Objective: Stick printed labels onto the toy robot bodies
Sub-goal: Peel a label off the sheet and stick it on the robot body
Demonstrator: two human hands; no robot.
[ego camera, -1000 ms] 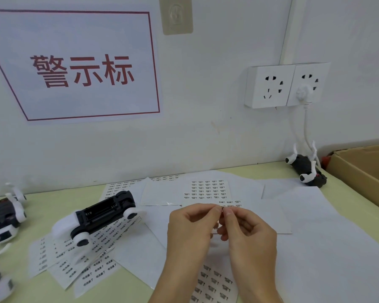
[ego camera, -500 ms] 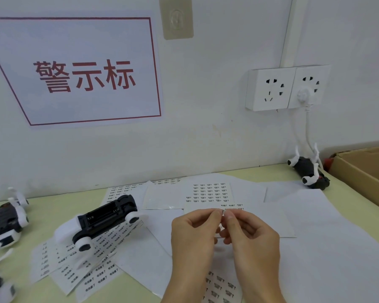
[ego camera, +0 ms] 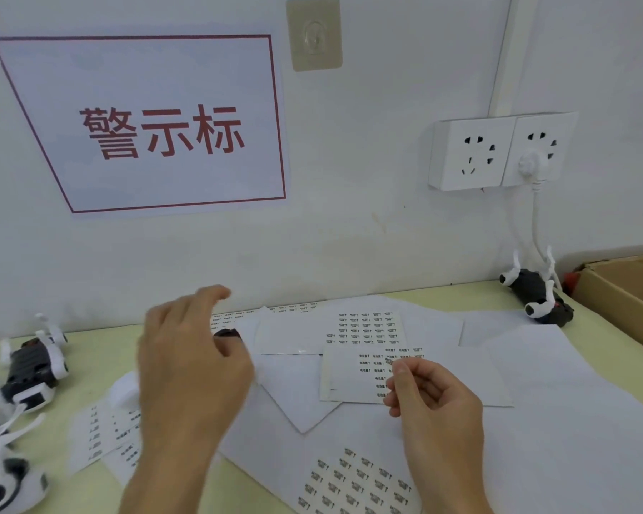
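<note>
A white wall (ego camera: 349, 235) rises behind a pale green bench (ego camera: 609, 350), carrying a red-lettered sign (ego camera: 153, 124), a double socket (ego camera: 498, 152) with one plug in it, and a clear hook pad (ego camera: 314, 33). Sheets of printed labels (ego camera: 366, 328) and blank backing paper (ego camera: 572, 421) are spread over the middle of the bench.

The left hand (ego camera: 190, 369), blurred, is raised over the left half of the bench with its fingers (ego camera: 208, 294) loosely spread and slightly curled; it covers most of a toy robot (ego camera: 227, 333), of which only a dark end shows past the thumb. Whether the hand touches the toy cannot be told, and the toy's long axis is hidden.

The right hand (ego camera: 435, 398) is held near the front edge, its thumb and forefinger pinched together on a small label (ego camera: 394, 361) that stands up from the fingertips.

Another toy robot (ego camera: 535, 294) lies near the back right corner beside a cardboard box (ego camera: 631, 291), its long axis running from the wall toward the right edge. More toy robots (ego camera: 30, 365) lie along the left edge.
</note>
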